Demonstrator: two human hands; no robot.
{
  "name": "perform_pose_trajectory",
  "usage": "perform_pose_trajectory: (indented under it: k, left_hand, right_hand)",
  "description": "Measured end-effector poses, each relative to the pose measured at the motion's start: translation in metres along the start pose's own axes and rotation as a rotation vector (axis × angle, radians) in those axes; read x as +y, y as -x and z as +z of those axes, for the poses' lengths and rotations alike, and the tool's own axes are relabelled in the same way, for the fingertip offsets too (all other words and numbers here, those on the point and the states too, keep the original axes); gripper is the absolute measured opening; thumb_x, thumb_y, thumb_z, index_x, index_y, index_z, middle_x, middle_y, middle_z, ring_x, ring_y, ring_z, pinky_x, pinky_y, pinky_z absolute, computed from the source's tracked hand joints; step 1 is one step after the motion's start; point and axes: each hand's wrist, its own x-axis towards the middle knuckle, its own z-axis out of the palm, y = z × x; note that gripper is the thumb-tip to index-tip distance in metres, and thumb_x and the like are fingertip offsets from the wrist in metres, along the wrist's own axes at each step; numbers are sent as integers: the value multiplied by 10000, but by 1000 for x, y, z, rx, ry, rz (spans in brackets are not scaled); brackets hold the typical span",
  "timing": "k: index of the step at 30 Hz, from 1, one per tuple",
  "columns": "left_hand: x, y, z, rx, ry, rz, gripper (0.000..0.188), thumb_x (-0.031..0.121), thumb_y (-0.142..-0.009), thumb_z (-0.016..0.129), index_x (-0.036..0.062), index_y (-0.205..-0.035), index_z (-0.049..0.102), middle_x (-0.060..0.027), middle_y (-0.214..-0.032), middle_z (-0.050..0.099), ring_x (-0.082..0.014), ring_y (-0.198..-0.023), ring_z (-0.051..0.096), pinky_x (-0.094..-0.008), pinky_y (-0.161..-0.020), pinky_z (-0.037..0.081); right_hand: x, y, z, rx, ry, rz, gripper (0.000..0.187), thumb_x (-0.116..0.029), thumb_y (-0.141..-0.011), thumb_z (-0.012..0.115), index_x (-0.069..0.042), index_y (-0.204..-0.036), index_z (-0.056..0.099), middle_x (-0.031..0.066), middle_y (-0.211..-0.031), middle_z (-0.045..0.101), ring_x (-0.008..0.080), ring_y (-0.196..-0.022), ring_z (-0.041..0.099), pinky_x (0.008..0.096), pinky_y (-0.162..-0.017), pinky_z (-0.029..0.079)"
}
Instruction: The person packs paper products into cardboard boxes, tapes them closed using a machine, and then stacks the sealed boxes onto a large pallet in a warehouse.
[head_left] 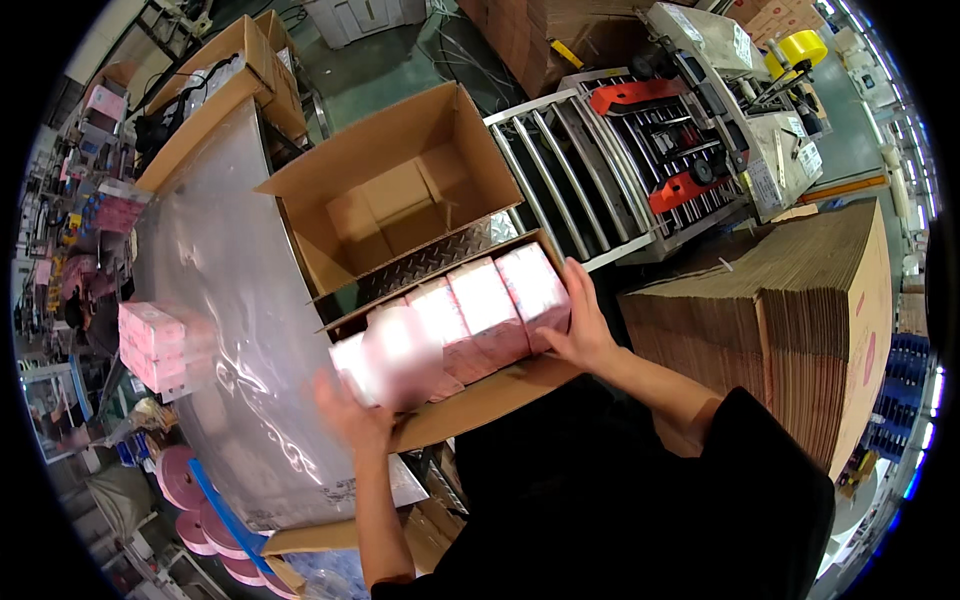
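Observation:
A row of white-and-pink plastic-wrapped packs (487,298) stands side by side in an open cardboard box (480,402) right in front of me. My right hand (590,325) is at the right end of this row, its thumb against the last pack and its fingers along the far side of the corner. At the left end is my left hand (352,412), smeared by motion, beside the leftmost packs. A pale blur covers part of the packs there. Just beyond stands a second cardboard box (400,190), open, with bare brown walls inside.
On the left, a metal table (230,240) bears a stack of pink packs (152,345). A roller conveyor (560,170) leads to a taping machine (700,130) with yellow tape (800,50). Flattened cartons (740,320) are piled on the right. Pink rolls (205,525) lie lower left.

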Motion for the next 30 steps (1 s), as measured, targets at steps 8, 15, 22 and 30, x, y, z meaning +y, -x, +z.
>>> perform_pose_trajectory:
  k: [8, 15, 22, 30]
  left_hand:
    - [-93, -50, 134, -533, 8, 314, 591, 477, -914, 537, 129, -1390, 503, -159, -1379, 522, -358, -1306, 440, -484, -1069, 343]
    - [-87, -130, 125, -985, 91, 275, 407, 322, -881, 632, 21, -1154, 637, -254, -1021, 655, -417, -866, 647, -472, -771, 519]
    - [-76, -49, 40, -371, -221, 513, 524, 334, -932, 585, -53, -1280, 523, -233, -1298, 565, -408, -1141, 571, -498, -966, 454]
    - [-92, -88, 144, -234, -198, 409, 331, 275, -843, 661, 84, -1111, 629, -114, -1024, 618, -298, -965, 596, -447, -862, 468]
  right_hand:
    - [14, -46, 148, -233, 282, -487, 605, -556, -844, 573, -209, -1336, 514, 177, -1322, 498, 424, -1163, 485, 567, -953, 381]
    - [41, -75, 197, -415, 230, -359, 528, -564, -819, 599, -230, -1227, 577, 146, -1129, 547, 349, -978, 549, 511, -785, 423]
    - [57, -103, 211, -676, 23, -261, 505, -366, -909, 528, -213, -1389, 485, 143, -1301, 556, 354, -1121, 570, 508, -957, 444]
    - [1, -36, 148, -325, 112, -478, 362, -211, -878, 568, -164, -1237, 581, 145, -1400, 470, 301, -1313, 439, 527, -1069, 340]
